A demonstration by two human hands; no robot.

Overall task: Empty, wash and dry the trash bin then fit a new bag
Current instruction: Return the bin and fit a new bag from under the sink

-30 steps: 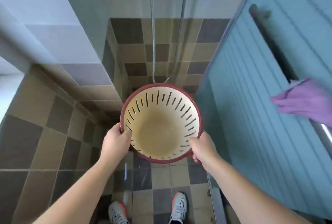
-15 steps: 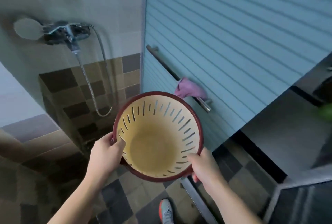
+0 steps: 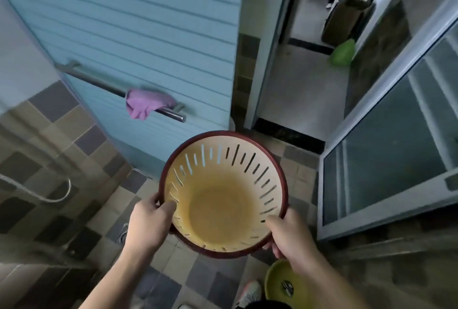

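Currently, the left hand (image 3: 148,224) and the right hand (image 3: 292,237) each grasp the red rim of the empty slotted trash bin (image 3: 223,194), thumbs inside.

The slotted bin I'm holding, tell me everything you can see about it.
The round cream plastic bin with a dark red rim is held above the tiled floor, its mouth tilted toward the camera. Narrow vertical slots of uneven length ring its upper wall; the bottom is solid and darker yellowish. No bag or trash is inside. The left hand grips the rim's near left, thumb inside; the right hand grips the near right, thumb over the rim.
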